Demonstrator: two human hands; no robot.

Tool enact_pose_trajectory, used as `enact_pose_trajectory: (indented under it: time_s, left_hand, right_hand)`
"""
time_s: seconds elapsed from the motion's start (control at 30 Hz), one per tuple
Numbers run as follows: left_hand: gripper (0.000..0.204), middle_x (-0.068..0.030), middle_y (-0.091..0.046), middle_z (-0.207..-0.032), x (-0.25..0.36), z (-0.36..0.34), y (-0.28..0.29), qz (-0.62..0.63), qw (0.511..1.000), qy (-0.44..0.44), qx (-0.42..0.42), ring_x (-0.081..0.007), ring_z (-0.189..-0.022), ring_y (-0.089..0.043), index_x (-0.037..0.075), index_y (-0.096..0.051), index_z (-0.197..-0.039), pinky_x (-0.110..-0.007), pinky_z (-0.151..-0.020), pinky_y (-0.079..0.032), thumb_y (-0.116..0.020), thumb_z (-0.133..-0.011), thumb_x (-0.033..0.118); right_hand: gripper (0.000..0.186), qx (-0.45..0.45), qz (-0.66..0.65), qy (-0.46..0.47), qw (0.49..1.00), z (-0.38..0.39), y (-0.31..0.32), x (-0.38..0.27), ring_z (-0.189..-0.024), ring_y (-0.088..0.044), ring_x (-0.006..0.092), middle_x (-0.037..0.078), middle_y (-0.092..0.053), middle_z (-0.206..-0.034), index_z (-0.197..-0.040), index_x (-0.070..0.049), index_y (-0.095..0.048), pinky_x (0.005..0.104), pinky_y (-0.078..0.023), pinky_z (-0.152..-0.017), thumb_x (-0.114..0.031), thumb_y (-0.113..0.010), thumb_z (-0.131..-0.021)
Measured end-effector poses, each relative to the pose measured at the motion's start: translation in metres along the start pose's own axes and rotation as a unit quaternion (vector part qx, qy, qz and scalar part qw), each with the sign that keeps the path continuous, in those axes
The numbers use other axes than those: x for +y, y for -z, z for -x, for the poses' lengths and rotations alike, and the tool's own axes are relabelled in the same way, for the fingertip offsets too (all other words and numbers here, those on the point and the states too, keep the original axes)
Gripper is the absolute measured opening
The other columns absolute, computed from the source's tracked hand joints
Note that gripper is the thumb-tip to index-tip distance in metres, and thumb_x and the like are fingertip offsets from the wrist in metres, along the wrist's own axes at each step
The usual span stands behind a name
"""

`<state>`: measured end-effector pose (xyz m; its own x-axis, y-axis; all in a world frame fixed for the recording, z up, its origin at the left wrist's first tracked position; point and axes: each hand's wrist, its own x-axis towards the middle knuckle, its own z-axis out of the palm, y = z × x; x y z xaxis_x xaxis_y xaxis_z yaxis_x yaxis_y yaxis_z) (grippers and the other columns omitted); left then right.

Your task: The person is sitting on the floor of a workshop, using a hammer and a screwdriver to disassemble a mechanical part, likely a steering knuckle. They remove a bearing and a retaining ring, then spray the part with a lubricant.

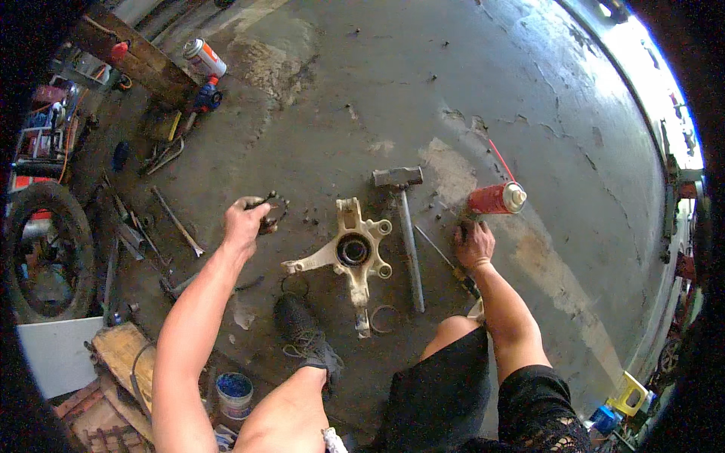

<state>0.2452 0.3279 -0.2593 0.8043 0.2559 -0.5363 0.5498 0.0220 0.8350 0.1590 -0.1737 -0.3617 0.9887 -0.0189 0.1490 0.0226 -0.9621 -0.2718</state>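
My left hand (pixel 244 225) is closed around a dark ring-shaped bearing cage (pixel 281 210) with small knobs along it. To its right, a pale steering knuckle (pixel 332 255) lies on the floor, a dark round bore in its middle. My right hand (pixel 474 243) is low over the floor, its fingers curled and dark; what they hold, if anything, is hidden. Just beyond that hand is a red spray can (pixel 495 198) with a red straw. A sledgehammer (pixel 410 241) lies between the knuckle and my right hand. Beside it is a screwdriver (pixel 442 249) with a yellow-and-black handle.
A thin metal ring (pixel 385 318) lies by the knuckle's lower end. Small dark bits are scattered over the floor. Several tools, including a metal bar (pixel 177 220), lie left. A tire (pixel 49 253), a tub of blue stuff (pixel 234 394) and a white-and-orange can (pixel 204 57) stand around.
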Motion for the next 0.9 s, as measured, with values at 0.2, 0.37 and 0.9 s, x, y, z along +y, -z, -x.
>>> enact_pose_trajectory:
  time_s: [0.2, 0.37, 0.9]
  left_hand:
    - [0.015, -0.0073, -0.062, -0.079, -0.013, -0.070, -0.036, -0.070, 0.997, -0.016, 0.009, -0.0167, -0.062, -0.062, -0.001, -0.060, -0.092, -0.033, -0.048, -0.053, -0.069, -0.081, 0.004]
    - [0.015, -0.0043, -0.064, -0.078, -0.026, -0.094, -0.056, -0.145, 0.988, -0.047, 0.034, -0.0132, -0.069, -0.059, 0.002, -0.064, -0.089, -0.030, -0.059, -0.049, -0.072, -0.078, 0.007]
    - [0.048, -0.0138, -0.067, -0.094, -0.022, -0.097, -0.043, -0.358, 0.921, -0.145, 0.052, -0.0195, -0.086, -0.063, -0.004, -0.061, -0.111, -0.034, -0.078, -0.051, -0.077, -0.081, 0.030]
  right_hand:
    - [0.021, -0.023, -0.023, 0.036, 0.999, -0.003, 0.001, -0.006, -0.091, -0.058, 0.0371, 0.011, -0.062, -0.095, -0.099, -0.010, -0.061, 0.0473, -0.050, -0.072, -0.024, -0.061, -0.083]
    - [0.022, -0.046, -0.043, 0.015, 0.998, -0.004, 0.002, -0.003, -0.088, -0.055, 0.0409, 0.017, -0.059, -0.093, -0.099, -0.007, -0.058, 0.0500, -0.046, -0.072, -0.023, -0.058, -0.085]
    - [0.030, -0.062, -0.035, 0.019, 0.997, 0.002, -0.011, 0.012, -0.088, -0.059, 0.0384, 0.015, -0.063, -0.095, -0.104, -0.010, -0.061, 0.0485, -0.050, -0.073, -0.029, -0.065, -0.082]
